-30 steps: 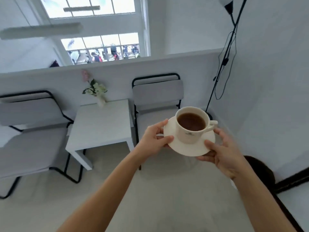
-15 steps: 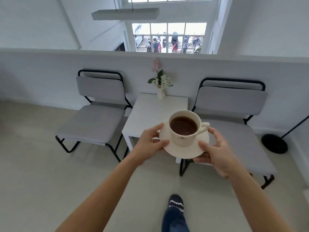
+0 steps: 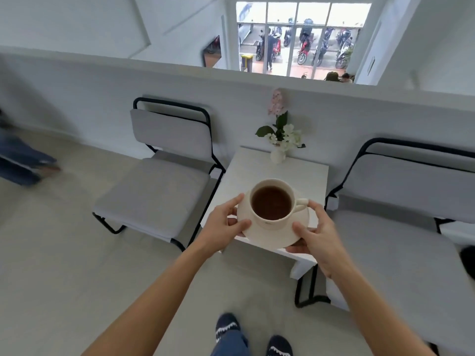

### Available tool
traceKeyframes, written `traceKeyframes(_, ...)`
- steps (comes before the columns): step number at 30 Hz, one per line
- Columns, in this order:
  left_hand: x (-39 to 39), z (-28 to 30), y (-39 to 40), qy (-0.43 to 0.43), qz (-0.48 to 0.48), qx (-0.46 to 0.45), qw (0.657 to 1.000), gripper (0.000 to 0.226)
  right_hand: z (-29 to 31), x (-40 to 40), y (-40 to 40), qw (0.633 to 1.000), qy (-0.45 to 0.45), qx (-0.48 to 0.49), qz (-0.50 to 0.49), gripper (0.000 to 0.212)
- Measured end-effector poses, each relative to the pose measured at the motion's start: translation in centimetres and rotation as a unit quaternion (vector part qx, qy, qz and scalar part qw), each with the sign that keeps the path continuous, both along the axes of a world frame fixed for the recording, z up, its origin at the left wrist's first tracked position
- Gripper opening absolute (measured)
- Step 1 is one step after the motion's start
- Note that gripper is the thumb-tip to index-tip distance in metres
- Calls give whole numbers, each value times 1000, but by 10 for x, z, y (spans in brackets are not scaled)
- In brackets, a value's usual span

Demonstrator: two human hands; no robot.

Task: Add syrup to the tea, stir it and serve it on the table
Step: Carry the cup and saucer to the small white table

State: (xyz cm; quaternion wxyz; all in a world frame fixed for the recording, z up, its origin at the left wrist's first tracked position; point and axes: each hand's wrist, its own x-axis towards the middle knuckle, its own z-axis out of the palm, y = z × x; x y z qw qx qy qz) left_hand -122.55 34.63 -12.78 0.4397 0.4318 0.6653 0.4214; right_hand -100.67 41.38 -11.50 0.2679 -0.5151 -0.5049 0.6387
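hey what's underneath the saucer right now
Both hands hold the saucer: left hand, right hand, thumbs on the rim, other fingers mostly hidden beneath. Behind it in this view is the white table's near edge; whether it touches the table cannot be seen.

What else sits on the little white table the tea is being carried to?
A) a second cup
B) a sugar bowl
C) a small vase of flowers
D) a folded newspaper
C: a small white vase of flowers stands at the far edge of the white table, and nothing else rests there.

Bright even daylight from window point(image 3: 303, 39), soft shadows, wide-angle bending, motion blur at left edge
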Motion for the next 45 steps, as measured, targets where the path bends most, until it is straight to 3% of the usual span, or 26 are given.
traceKeyframes(14, -107, -131, 200, 87, -140, -45, 985, 77, -130, -99, 150, 993, -64, -41, -90, 54)
traceKeyframes(30, -127, -383, 294, 149, -178, -116, 966, 75, -373, -123, 245, 981, -122, -117, -97, 57)
traceKeyframes(38, -132, -437, 309, 174, -185, -138, 957, 75, -434, -131, 261, 979, -138, -126, -88, 59)
traceKeyframes(45, -131, -444, 321, 223, -220, -132, 940, 75, -448, -133, 266, 974, -187, -109, -70, 55)
